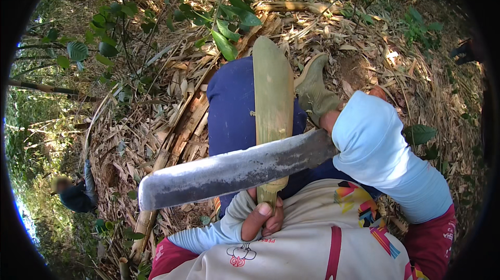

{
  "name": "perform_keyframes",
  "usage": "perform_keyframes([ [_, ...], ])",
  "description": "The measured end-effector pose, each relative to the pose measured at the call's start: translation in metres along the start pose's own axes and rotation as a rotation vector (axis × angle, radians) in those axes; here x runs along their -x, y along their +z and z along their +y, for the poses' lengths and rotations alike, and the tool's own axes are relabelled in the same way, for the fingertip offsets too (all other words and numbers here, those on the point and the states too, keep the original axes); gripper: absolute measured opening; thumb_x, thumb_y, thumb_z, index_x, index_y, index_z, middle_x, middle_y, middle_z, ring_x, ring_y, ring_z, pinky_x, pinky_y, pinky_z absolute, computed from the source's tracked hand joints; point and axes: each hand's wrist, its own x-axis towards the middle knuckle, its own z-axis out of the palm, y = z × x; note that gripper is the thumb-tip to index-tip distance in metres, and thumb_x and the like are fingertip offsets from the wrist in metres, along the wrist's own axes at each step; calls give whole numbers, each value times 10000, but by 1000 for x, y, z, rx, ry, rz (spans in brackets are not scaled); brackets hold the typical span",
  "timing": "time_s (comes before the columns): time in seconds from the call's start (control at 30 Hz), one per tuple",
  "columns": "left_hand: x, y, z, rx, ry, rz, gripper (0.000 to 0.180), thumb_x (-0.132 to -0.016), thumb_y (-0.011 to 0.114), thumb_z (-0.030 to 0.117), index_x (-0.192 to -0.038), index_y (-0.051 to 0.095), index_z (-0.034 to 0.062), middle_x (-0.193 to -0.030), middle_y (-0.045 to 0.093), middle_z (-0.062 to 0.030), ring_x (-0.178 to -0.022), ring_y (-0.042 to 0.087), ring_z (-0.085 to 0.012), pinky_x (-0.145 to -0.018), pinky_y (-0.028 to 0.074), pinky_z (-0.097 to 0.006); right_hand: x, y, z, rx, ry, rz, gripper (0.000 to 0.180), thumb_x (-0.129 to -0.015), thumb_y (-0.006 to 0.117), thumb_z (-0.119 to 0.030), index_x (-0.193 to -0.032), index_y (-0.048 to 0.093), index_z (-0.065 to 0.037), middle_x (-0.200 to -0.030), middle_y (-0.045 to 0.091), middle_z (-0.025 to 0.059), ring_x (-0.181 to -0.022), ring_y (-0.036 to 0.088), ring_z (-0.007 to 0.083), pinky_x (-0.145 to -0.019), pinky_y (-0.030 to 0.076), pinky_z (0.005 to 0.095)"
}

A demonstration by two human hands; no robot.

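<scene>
My left hand (260, 221) is wrapped round the narrow lower end of a pale green bamboo piece (274, 92), close to my body. The bamboo points away from me over my dark blue trouser leg (229, 105), and its far end is rounded or slanted. My right hand (328, 121), mostly covered by a light blue sleeve, is closed at the near end of a machete (234, 172); the handle is hidden. The broad, dark-stained blade reaches leftward across the bamboo, above my left hand. Whether blade and bamboo touch, I cannot tell.
Dry leaves and bamboo litter (354, 40) cover the ground. A long split bamboo stalk (182, 129) lies left of my leg. An olive boot (316, 92) shows beyond the blade. Leafy branches (224, 35) hang at the far side. Another person (78, 194) is at the far left.
</scene>
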Motion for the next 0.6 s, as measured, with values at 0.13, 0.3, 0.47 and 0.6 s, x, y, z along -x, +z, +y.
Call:
perform_keyframes([
  [0.13, -2, 1, 3, -9, 20, -10, 252, -972, 472, 280, -1070, 425, 52, -640, 431, -37, -503, 384, -97, -456, 354, -245, -10, -7, -6, 54, 49, -16, 121, -670, 594, -166, -785, 609, -133, -639, 544, 71, -637, 577, 295, -618, 420, 455],
  [0.3, -1, 1, 2, 5, -3, 2, 249, -974, 468, 281, -1067, 423, 54, -640, 430, -40, -501, 382, -97, -458, 353, -245, 0, -3, -1, 24, -32, -42, 168, -648, 642, -178, -808, 609, -141, -668, 557, 65, -641, 576, 295, -620, 425, 433],
  [0.47, 0, 0, 0, 3, 11, -2, 252, -974, 467, 286, -1065, 420, 57, -647, 429, -42, -501, 380, -100, -460, 355, -247, -11, -7, 3, -104, 115, 22, 162, -692, 630, -198, -844, 618, -142, -689, 565, 72, -682, 591, 289, -656, 442, 428],
  [0.6, -1, 0, 3, -31, 17, -14, 249, -980, 453, 286, -1071, 416, 56, -650, 428, -40, -500, 380, -99, -463, 358, -249, -3, -8, -7, 124, 67, -163, 156, -705, 611, -203, -848, 620, -142, -694, 566, 76, -704, 593, 295, -679, 440, 452],
])
